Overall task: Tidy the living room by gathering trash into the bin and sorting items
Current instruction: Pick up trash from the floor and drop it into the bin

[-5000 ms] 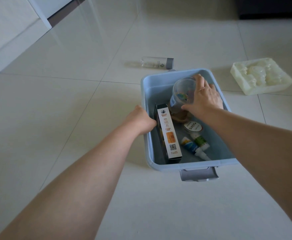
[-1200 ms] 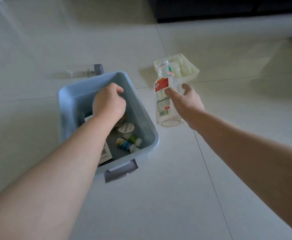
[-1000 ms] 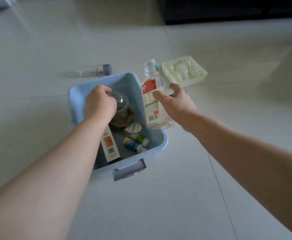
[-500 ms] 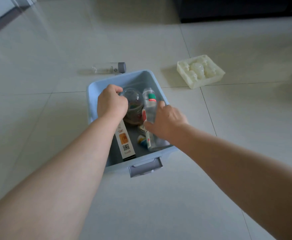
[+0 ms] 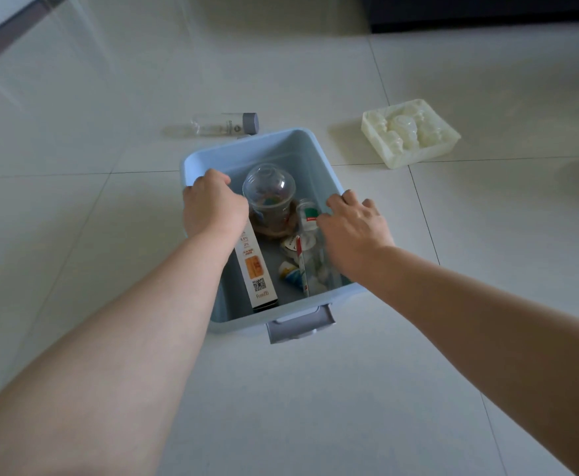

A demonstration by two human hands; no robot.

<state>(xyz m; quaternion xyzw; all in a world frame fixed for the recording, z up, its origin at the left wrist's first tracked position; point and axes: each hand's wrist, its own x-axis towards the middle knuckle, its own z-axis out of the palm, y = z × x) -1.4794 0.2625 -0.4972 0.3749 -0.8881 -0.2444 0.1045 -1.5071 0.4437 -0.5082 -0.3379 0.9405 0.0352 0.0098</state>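
Blue bin (image 5: 274, 149) sits on the floor. The left hand (image 5: 212, 207) is clamped on its left rim, and the right hand (image 5: 353, 228) hangs loose and spread over a red-labelled bottle (image 5: 308, 218) inside. A grey-capped bottle (image 5: 219, 124) lies crosswise just beyond the far rim, nearer the left hand. The moulded tray (image 5: 409, 132) lies beyond to the right. The carton (image 5: 255, 269) shows "Fran…" and a QR code.

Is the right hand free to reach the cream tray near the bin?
Likely yes: the right hand is open over the bin, and only bare floor separates it from the cream tray.
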